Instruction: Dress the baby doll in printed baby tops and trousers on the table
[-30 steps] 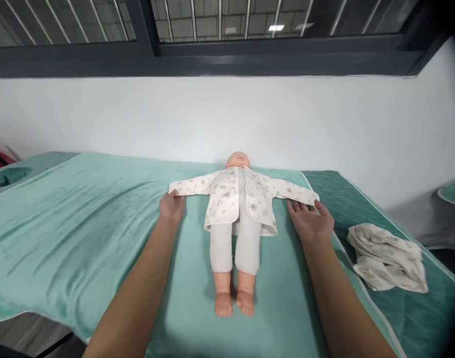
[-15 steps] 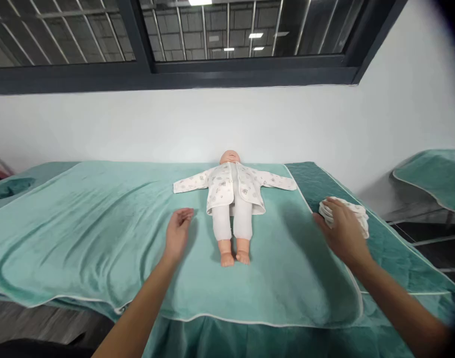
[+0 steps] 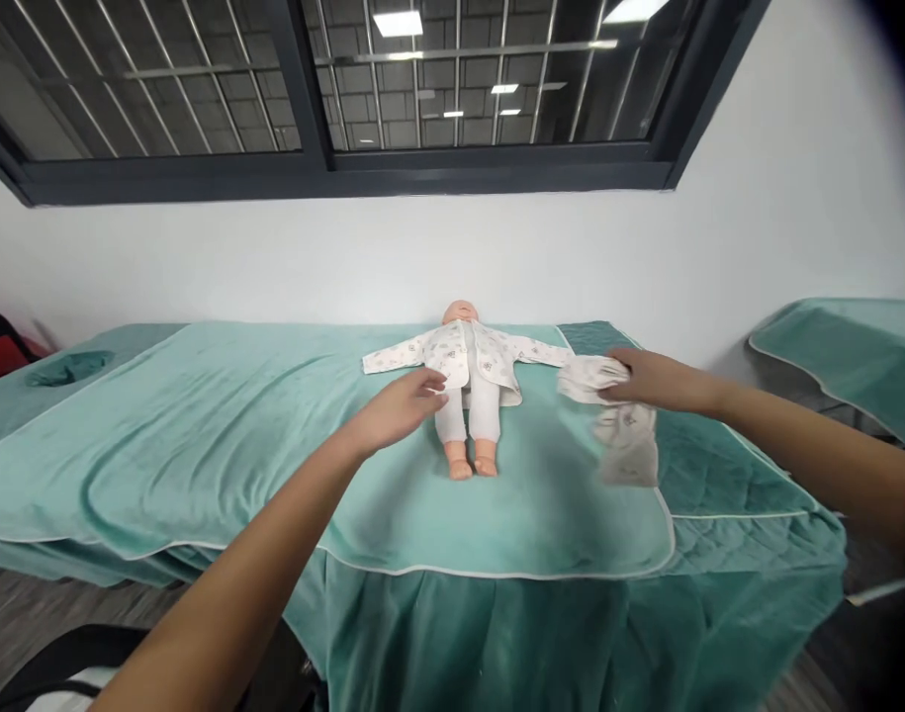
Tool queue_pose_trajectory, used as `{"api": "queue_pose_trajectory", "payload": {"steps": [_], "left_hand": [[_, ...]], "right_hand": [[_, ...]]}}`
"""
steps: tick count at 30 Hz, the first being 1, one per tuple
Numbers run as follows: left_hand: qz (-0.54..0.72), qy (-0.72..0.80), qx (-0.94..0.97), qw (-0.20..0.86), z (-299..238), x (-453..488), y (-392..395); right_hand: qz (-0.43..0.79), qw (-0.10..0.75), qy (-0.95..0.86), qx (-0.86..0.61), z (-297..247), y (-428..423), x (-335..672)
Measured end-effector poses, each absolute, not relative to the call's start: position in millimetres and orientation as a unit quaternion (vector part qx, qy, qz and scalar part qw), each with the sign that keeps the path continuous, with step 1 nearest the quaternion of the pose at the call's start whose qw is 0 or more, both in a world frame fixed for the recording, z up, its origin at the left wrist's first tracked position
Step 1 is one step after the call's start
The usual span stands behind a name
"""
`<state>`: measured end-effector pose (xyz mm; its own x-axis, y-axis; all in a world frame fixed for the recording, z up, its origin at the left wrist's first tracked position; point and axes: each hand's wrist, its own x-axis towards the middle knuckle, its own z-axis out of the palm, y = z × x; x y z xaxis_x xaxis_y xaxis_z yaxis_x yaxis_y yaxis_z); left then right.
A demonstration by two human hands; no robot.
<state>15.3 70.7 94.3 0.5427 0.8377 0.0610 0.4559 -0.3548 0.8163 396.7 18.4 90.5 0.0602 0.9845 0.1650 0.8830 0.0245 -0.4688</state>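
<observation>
A baby doll [image 3: 459,465] lies on its back on a green blanket [image 3: 236,445], head toward the wall and arms spread. It wears an open white printed jacket [image 3: 444,348] over white leggings [image 3: 485,410]. My right hand [image 3: 645,378] grips a white printed baby garment [image 3: 626,450], lifted right of the doll; part of it hangs down unfolded, and its exact kind cannot be made out. My left hand [image 3: 404,405] is over the doll's side near the jacket hem, fingers apart and holding nothing. Whether it touches the jacket I cannot tell.
The bed's dark green quilted cover [image 3: 734,475] shows at the right, with a face hole [image 3: 70,368] at the far left. A white wall [image 3: 274,257] and a barred window [image 3: 459,99] stand behind. Another green-covered surface [image 3: 853,346] is at the right.
My right hand has picked up the white garment from the quilted cover and brought it left, partly unfolded. My left hand has moved right, up to the doll's jacket. The view has shifted slightly.
</observation>
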Motion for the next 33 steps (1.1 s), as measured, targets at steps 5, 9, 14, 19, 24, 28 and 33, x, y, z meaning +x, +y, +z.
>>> {"api": "queue_pose_trajectory", "payload": {"steps": [5, 9, 14, 19, 24, 28, 33], "left_hand": [[0.272, 0.267, 0.83, 0.408, 146.9, 46.3, 36.8], [0.351, 0.27, 0.811, 0.382, 171.5, 45.6, 20.0], [0.469, 0.328, 0.752, 0.328, 187.1, 29.0, 12.2], [0.505, 0.323, 0.717, 0.357, 188.4, 20.9, 11.0], [0.506, 0.274, 0.655, 0.489, 180.3, 9.7, 17.9], [0.44, 0.225, 0.653, 0.575, 172.9, 4.5, 23.9], [0.43, 0.271, 0.703, 0.498, 168.4, 13.1, 28.2]], "right_hand": [[0.145, 0.248, -0.789, -0.543, 166.9, -5.8, 285.0], [0.218, 0.325, -0.802, -0.452, 201.6, -21.4, 247.3], [0.339, 0.425, -0.722, -0.429, 212.4, -22.8, 238.9], [0.374, 0.358, -0.75, -0.411, 206.9, -18.3, 233.0], [0.336, 0.367, -0.773, -0.394, 200.0, -16.4, 223.0], [0.335, 0.419, -0.753, -0.382, 191.6, -9.5, 214.1], [0.328, 0.454, -0.742, -0.368, 190.0, -1.4, 208.4]]}}
